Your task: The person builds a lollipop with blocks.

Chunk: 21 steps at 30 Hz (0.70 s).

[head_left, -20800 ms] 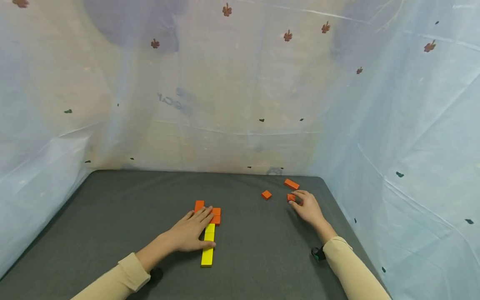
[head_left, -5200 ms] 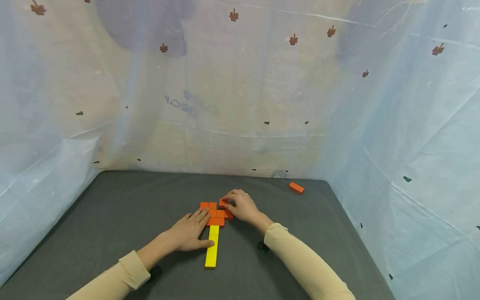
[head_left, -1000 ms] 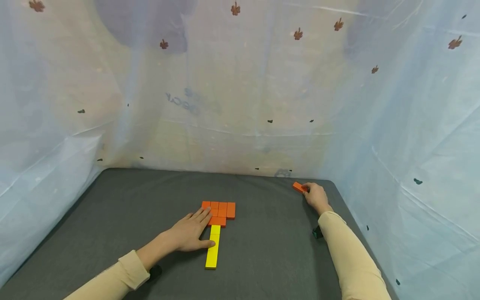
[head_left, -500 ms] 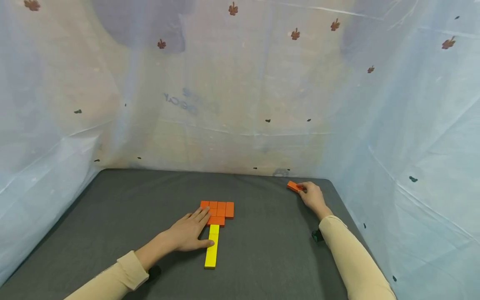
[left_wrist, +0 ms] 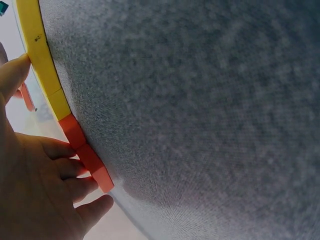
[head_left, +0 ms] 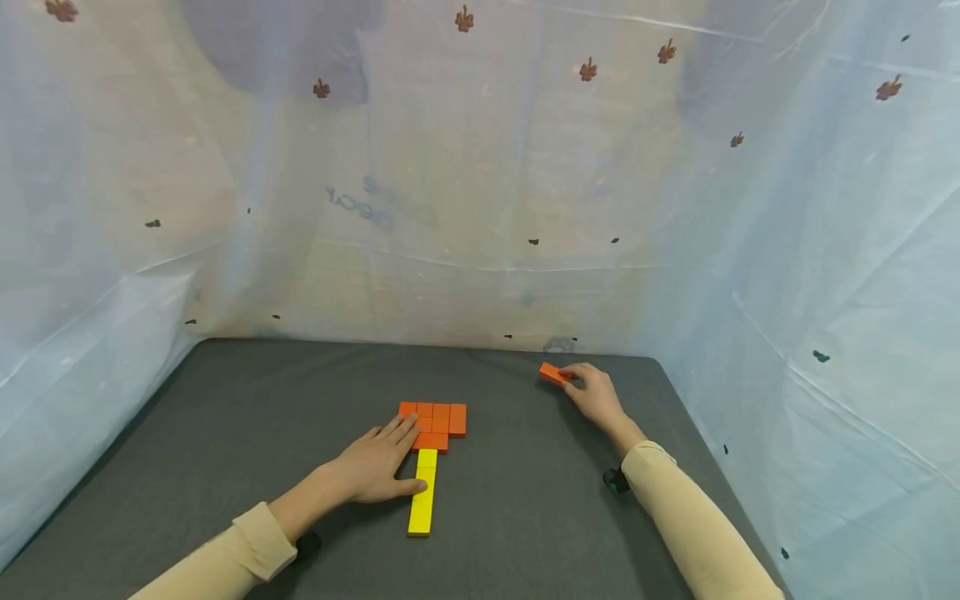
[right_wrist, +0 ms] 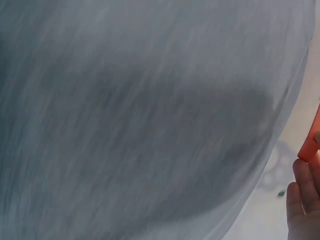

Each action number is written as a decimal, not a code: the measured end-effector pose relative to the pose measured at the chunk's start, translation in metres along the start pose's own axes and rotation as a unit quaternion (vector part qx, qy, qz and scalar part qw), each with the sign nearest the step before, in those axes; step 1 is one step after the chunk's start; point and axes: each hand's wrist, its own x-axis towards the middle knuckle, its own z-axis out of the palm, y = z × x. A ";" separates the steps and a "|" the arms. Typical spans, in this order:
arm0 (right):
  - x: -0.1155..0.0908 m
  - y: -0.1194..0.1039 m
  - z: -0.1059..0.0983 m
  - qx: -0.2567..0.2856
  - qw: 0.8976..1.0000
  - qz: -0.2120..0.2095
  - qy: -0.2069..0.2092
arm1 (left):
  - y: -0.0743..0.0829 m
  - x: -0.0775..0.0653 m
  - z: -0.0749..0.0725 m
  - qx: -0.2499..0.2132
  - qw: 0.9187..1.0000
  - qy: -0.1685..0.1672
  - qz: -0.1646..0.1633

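Observation:
My right hand (head_left: 597, 400) pinches an orange block (head_left: 552, 373) by its near end, at the back right of the table. In the right wrist view the same orange block (right_wrist: 311, 140) shows at the right edge, against my fingertips. My left hand (head_left: 375, 467) lies with straight fingers over the left side of a flat group of orange blocks (head_left: 441, 419), its thumb on a yellow strip of blocks (head_left: 422, 508) that runs toward me. Part of the group is hidden under the fingers. The left wrist view shows yellow blocks (left_wrist: 40, 50) and orange blocks (left_wrist: 90, 160) along the fingertips.
The table (head_left: 262, 417) has a dark grey cloth top with rounded far corners. A pale plastic sheet (head_left: 435, 183) with leaf prints hangs behind it and along both sides. Dark wrist devices (head_left: 617, 481) sit by the sleeves.
About five seconds ago my right hand was at the orange group; since then it reached the last loose orange block and now carries it leftward. The left hand stays in place.

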 end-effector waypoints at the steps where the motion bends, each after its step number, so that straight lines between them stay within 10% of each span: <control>1: 0.000 -0.005 0.003 0.005 1.000 -0.003 0.000 | 0.000 0.000 0.000 0.000 1.000 -0.001 -0.001; 21: 0.015 -0.086 0.059 0.052 0.994 -0.078 -0.054 | 0.001 0.001 0.000 0.002 1.000 -0.003 -0.005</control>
